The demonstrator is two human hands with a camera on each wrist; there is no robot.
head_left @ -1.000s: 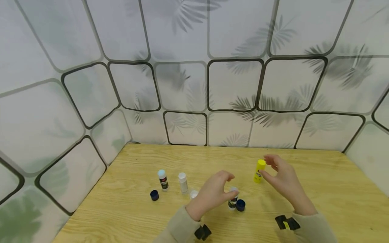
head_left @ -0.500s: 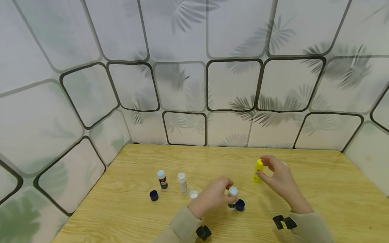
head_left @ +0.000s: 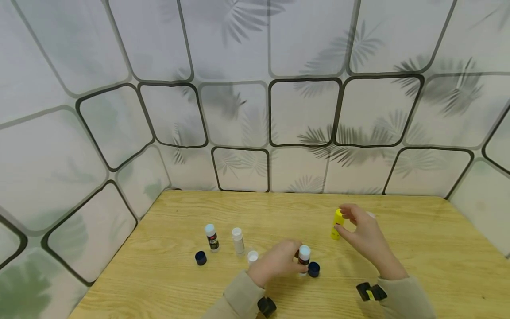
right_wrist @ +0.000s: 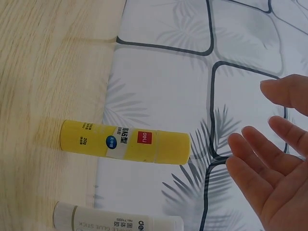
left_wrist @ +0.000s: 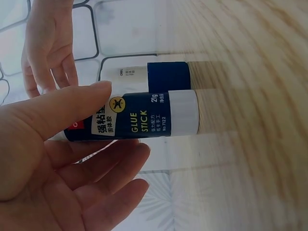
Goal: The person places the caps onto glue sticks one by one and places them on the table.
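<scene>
Head view: the left hand [head_left: 276, 261] is around the dark-labelled glue stick [head_left: 304, 254], upright on the counter [head_left: 159, 266]; the dark cap [head_left: 314, 269] sits just past it, on the side away from that hand. A sideways shove could well drive stick into cap and topple the stick. The white round piece [head_left: 253, 255], partly behind the left hand, might be knocked if the arm pulled back low. The right hand [head_left: 368, 239] is near the yellow glue stick [head_left: 336, 230].

Left wrist view: the thumb crosses the stick's front, fingers behind — whether they press, I cannot tell. A lopsided pinch would likely tilt it.

Right wrist view: relaxed, holding nothing, the right hand is apart from the upright yellow stick — a careless swing could tip that against the white glue stick [right_wrist: 115, 219] beside it.
</scene>
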